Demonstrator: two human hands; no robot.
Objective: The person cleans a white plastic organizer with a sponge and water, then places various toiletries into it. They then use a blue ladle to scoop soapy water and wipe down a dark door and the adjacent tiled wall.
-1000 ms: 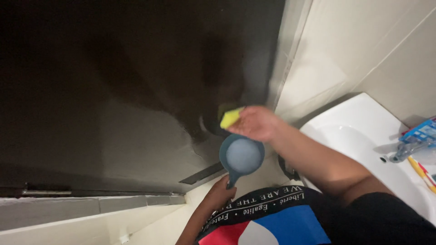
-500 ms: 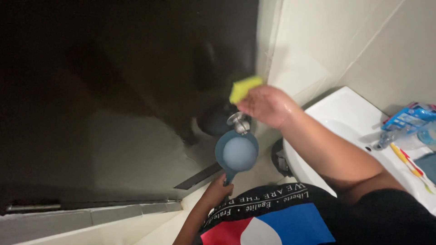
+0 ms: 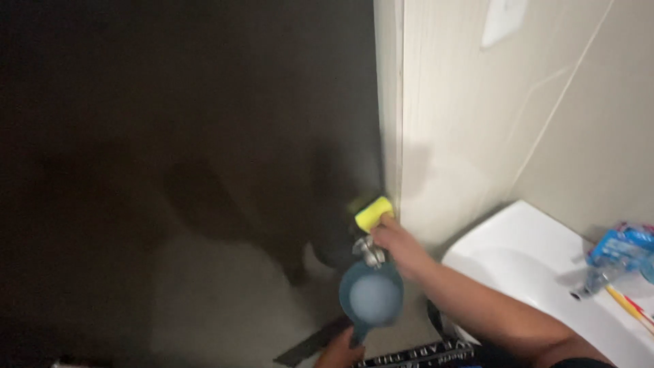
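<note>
Grip: your right hand (image 3: 398, 244) holds a yellow sponge (image 3: 374, 212), fingers closed around it; your left hand (image 3: 338, 351) is wrapped around the handle of a blue scoop (image 3: 371, 298).
Sponge place: you press it on the dark door (image 3: 204, 170), right at the edge where the door meets the pale wall (image 3: 477, 123), just above the metal door knob (image 3: 368, 251).
Scoop place: you hold it low, just under the knob and your right hand, with the open side up.
Inside the scoop: it looks full of pale, foamy water, though the picture is blurry, so it may only be a shine.
Done so far: you have the sponge and the water ready, and the sponge is already on the door by the knob.
Hard to tell: the door is so dark that you cannot see which parts are wet or clean.
Left to do: most of the big door, as far as the view shows, seems to need wiping.
Nearby: a white sink (image 3: 538, 272) sits at your right, with a blue packet (image 3: 621, 247) on its rim.
</note>
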